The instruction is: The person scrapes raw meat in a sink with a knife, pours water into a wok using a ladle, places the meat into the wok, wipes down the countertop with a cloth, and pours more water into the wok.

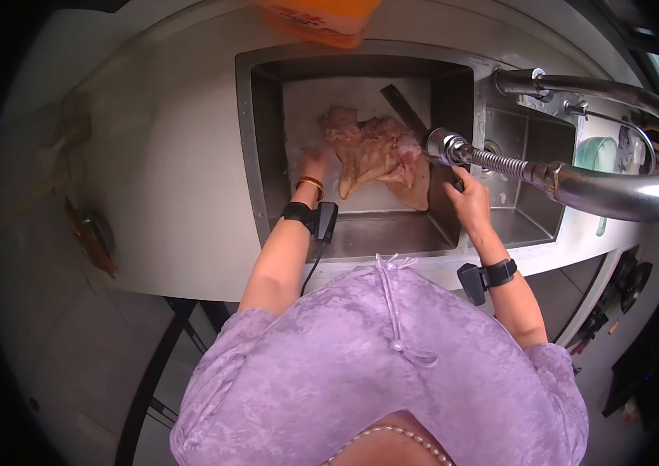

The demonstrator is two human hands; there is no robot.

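A piece of raw meat with pale skin [368,155], perhaps poultry, lies spread on a white board [302,101] inside the large sink basin [246,132]. My left hand [315,163] is at the meat's left edge, its fingers smeared by motion, so I cannot see whether they grip it. In my right hand [471,203], over the divider between the basins, is the dark handle of a knife [405,107]. Its dark blade slants up and left across the board, beyond the meat's upper right. The faucet head [444,144] covers the middle of the knife.
A curved metal faucet with a spring hose [492,158] reaches in from the right, close above my right hand. A smaller basin [535,140] adjoins on the right, with a pale green item [597,154] beyond it. An orange container [322,19] stands behind the sink.
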